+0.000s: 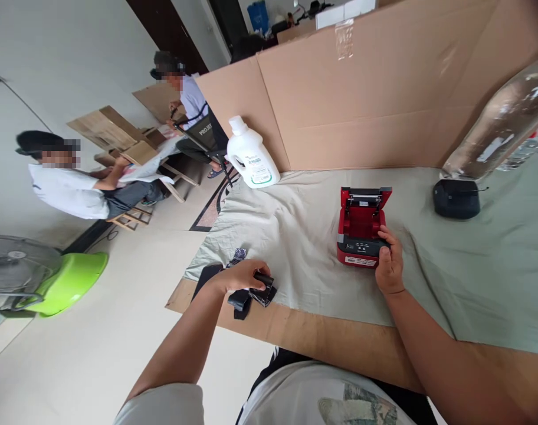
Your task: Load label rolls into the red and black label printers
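A small red and black printer [360,227] stands on the cloth with its lid raised and its red inner bay exposed. My right hand [390,265] grips its right front corner, thumb at the front and fingers along the side. To the left, my left hand [245,275] is closed on a small glossy black item [263,280], whose kind I cannot make out. Under and beside that hand lie a black folded strap-like piece [239,302], a flat black object [206,276] and a dark crinkled packet [238,255]; the hand partly hides them.
A white jug [253,156] stands at the cloth's back left, before a tall cardboard wall [361,100]. At the right are a black rounded device [456,199] and a large clear bottle [499,127]. Two people sit at another table. A green basin [76,280] and fan stand left.
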The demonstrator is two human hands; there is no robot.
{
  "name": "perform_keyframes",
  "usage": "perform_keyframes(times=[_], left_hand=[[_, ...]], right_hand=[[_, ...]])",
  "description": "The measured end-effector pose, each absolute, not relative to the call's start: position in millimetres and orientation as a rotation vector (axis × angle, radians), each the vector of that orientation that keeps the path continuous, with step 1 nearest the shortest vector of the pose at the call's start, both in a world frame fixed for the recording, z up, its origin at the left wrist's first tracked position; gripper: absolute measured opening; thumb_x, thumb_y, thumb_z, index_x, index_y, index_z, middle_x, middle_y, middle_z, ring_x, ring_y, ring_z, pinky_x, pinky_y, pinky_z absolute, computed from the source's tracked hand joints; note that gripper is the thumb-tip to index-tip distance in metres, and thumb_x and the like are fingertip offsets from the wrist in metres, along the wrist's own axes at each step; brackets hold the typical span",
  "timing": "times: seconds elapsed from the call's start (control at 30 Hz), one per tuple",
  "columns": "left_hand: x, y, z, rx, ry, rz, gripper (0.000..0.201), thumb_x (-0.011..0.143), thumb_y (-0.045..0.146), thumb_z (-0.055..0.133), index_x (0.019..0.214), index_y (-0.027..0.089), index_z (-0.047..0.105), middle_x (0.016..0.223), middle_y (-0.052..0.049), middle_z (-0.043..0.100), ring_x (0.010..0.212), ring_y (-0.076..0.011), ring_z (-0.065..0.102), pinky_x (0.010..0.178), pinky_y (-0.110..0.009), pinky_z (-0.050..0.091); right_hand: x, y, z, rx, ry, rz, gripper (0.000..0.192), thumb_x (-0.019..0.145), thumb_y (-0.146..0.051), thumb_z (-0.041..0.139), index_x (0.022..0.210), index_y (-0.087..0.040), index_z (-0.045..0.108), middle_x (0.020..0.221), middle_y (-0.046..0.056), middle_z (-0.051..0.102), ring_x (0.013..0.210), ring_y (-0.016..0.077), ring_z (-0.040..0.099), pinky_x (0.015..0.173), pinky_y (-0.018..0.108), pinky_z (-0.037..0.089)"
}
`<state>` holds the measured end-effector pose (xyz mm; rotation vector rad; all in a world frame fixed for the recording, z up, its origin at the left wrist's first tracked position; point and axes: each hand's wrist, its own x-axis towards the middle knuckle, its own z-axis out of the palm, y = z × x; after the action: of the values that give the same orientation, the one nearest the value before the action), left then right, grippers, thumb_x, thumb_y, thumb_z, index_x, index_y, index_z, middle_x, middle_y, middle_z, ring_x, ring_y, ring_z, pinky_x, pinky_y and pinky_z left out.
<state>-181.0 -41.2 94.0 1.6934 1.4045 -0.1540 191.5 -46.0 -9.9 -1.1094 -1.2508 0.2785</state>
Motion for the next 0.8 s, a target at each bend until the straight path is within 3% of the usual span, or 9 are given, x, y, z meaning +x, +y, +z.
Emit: perform_keyframes(times=[0.1,0.23,0.37,0.53,0.63,0.8], left_hand=[[-190.1,-49.1,85.5,1.841,1.616,-0.028,0.032,0.067,0.034,0.071,0.096,0.021,0.069,0.098,-0.004,0.07,0.093,-0.0237,0.064,0.082,-0.031,0.049],[-205.9,-52.7,80.0,1.955,1.865,0.157,0.021,0.083,0.025,0.053,0.098,0.02,0.066,0.11,-0.007,0.067,0.105,-0.0228,0.06,0.094,-0.033,0.046],[-220.7,-57.8,78.3,2.091,1.804,-0.049,0.034,0.074,0.01,0.055,0.103,0.021,0.066,0.114,-0.006,0.066,0.114,-0.0251,0.056,0.101,-0.035,0.042],[-219.4,-55.6,69.4,2.202,1.834,-0.174,0.036,0.076,0.013,0.057,0.11,0.018,0.066,0.116,-0.012,0.063,0.116,-0.0287,0.053,0.102,-0.04,0.04],[-219.8,-45.9,81.9,2.189,1.793,-0.251,0.028,0.07,0.013,0.059,0.096,0.02,0.067,0.107,-0.008,0.065,0.11,-0.0272,0.055,0.096,-0.036,0.041],[-216.9,-28.1,152.7,2.041,1.896,-0.385,0.014,0.067,0.024,0.057,0.08,0.02,0.061,0.078,-0.001,0.063,0.077,-0.0201,0.058,0.066,-0.026,0.039]], right_hand=[[191.9,-45.6,-11.0,-1.121,-1.246,0.287,0.037,0.097,-0.045,0.038,0.118,-0.021,0.058,0.133,0.012,0.057,0.126,0.0283,0.052,0.107,0.058,0.037],[192.1,-46.5,-11.1,-1.125,-1.247,0.294,0.038,0.097,-0.047,0.039,0.118,-0.021,0.058,0.133,0.012,0.056,0.127,0.0284,0.051,0.108,0.058,0.036],[192.1,-47.1,-10.6,-1.122,-1.246,0.3,0.038,0.097,-0.046,0.039,0.118,-0.021,0.058,0.134,0.012,0.056,0.128,0.0291,0.05,0.109,0.059,0.035],[193.3,-45.8,-13.2,-1.109,-1.259,0.28,0.038,0.098,-0.044,0.039,0.12,-0.02,0.058,0.134,0.012,0.056,0.127,0.029,0.05,0.109,0.059,0.035],[193.1,-45.6,-13.8,-1.112,-1.254,0.285,0.037,0.097,-0.044,0.039,0.12,-0.021,0.058,0.134,0.012,0.056,0.127,0.0286,0.05,0.109,0.058,0.035],[190.9,-46.1,-11.4,-1.104,-1.244,0.281,0.035,0.097,-0.042,0.041,0.119,-0.022,0.058,0.134,0.012,0.056,0.126,0.028,0.051,0.109,0.059,0.036]])
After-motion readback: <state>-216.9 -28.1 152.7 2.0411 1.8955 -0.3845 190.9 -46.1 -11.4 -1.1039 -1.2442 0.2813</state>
